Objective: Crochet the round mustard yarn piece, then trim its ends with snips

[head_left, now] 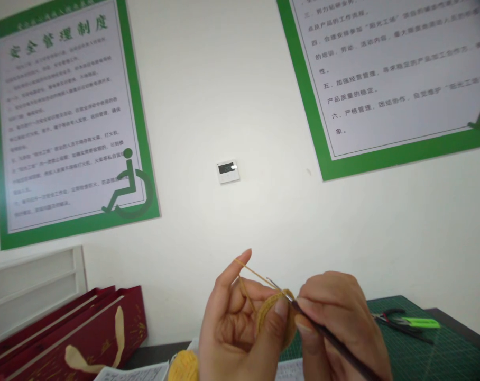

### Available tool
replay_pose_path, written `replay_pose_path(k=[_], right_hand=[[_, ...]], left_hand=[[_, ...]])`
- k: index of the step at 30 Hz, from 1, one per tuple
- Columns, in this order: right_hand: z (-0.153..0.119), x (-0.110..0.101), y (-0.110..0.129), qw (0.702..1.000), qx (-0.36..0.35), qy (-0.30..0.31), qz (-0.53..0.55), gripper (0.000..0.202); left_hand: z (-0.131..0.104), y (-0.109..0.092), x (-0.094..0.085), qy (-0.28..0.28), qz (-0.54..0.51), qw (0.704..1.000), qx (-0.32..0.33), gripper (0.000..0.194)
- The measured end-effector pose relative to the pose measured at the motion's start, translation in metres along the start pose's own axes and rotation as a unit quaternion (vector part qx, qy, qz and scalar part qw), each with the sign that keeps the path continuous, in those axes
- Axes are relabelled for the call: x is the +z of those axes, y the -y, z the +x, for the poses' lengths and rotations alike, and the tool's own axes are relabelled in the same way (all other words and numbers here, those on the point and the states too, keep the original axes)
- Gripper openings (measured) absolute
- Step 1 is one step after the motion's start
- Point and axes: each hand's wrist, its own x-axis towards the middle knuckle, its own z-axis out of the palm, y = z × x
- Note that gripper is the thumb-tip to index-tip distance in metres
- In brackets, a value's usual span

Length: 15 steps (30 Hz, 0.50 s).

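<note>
Steadily: a taut strand, a light hook

Behind everything we see green-bordered posters [73, 116]. Below them, our dark bench [147, 356] has red bags [93, 333] toward its left end and a green cutting mat [406, 352] on its right side. Our right hand [339, 317] closes its fingers around a dark-handled hook [331, 338]; our left hand [232, 330] pinches a yellow crocheted piece [265, 312] beneath the thumb, its index finger raised. A hand tool [420, 323] lies near the mat's far right corner, and a yarn ball [183, 366] shows just beside our left hand. The crocheted piece is up in that hand, clear of the bench. The hook's metal tip pokes past its upper rim; we cannot tell whether it passes through a loop. From the raised finger a thin strand [256, 273] slants toward the hook. We'd do best keeping that finger high for even tension, pinching near the working edge, and turning the hook gently so no loop slips.
</note>
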Motion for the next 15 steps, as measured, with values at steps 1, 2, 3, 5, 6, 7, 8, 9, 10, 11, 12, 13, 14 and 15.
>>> replay_pose_path(k=[1, 2, 3, 5, 6, 7, 8, 9, 10, 11, 12, 13, 14, 15], right_hand=[[0.001, -0.002, 0.002, 0.999, 0.031, -0.014, 0.026, 0.026], [0.003, -0.004, 0.003, 0.996, 0.067, -0.027, 0.051, 0.02], [0.005, -0.005, 0.004, 0.991, 0.11, -0.033, 0.074, 0.014], [0.009, -0.008, 0.003, 0.969, 0.211, -0.034, 0.127, 0.007], [0.011, -0.008, 0.002, 0.949, 0.272, -0.027, 0.159, 0.012], [0.013, -0.008, 0.0, 0.922, 0.332, -0.016, 0.201, 0.02], [0.015, -0.008, -0.001, 0.888, 0.388, 0.0, 0.248, 0.027], [0.017, -0.006, -0.002, 0.848, 0.44, 0.021, 0.296, 0.032], [0.017, -0.003, -0.003, 0.808, 0.478, 0.041, 0.342, 0.035], [0.017, 0.0, -0.003, 0.774, 0.503, 0.059, 0.38, 0.036], [0.016, 0.003, -0.002, 0.75, 0.513, 0.071, 0.412, 0.036], [0.014, 0.006, -0.002, 0.74, 0.509, 0.077, 0.433, 0.036], [0.012, 0.009, -0.002, 0.744, 0.495, 0.078, 0.442, 0.033], [0.01, 0.011, -0.001, 0.765, 0.468, 0.076, 0.436, 0.029]], left_hand=[[0.0, 0.0, -0.001, 0.003, 0.005, 1.0, 0.0, 0.062], [0.001, -0.001, -0.002, 0.006, 0.01, 1.0, 0.0, 0.064], [0.003, -0.001, -0.004, 0.01, 0.013, 1.0, -0.002, 0.065], [0.006, -0.003, -0.008, 0.022, 0.011, 1.0, -0.014, 0.065], [0.008, -0.003, -0.011, 0.031, 0.004, 0.999, -0.025, 0.064], [0.009, -0.004, -0.013, 0.04, -0.005, 0.998, -0.037, 0.063], [0.01, -0.004, -0.015, 0.05, -0.015, 0.997, -0.048, 0.062], [0.011, -0.005, -0.016, 0.06, -0.024, 0.996, -0.057, 0.06], [0.012, -0.005, -0.017, 0.067, -0.032, 0.995, -0.063, 0.058], [0.012, -0.004, -0.018, 0.073, -0.037, 0.994, -0.067, 0.057], [0.012, -0.004, -0.019, 0.076, -0.039, 0.994, -0.069, 0.055], [0.012, -0.004, -0.019, 0.076, -0.038, 0.994, -0.07, 0.055], [0.012, -0.004, -0.019, 0.073, -0.036, 0.994, -0.07, 0.055], [0.011, -0.003, -0.018, 0.068, -0.033, 0.995, -0.068, 0.056]])
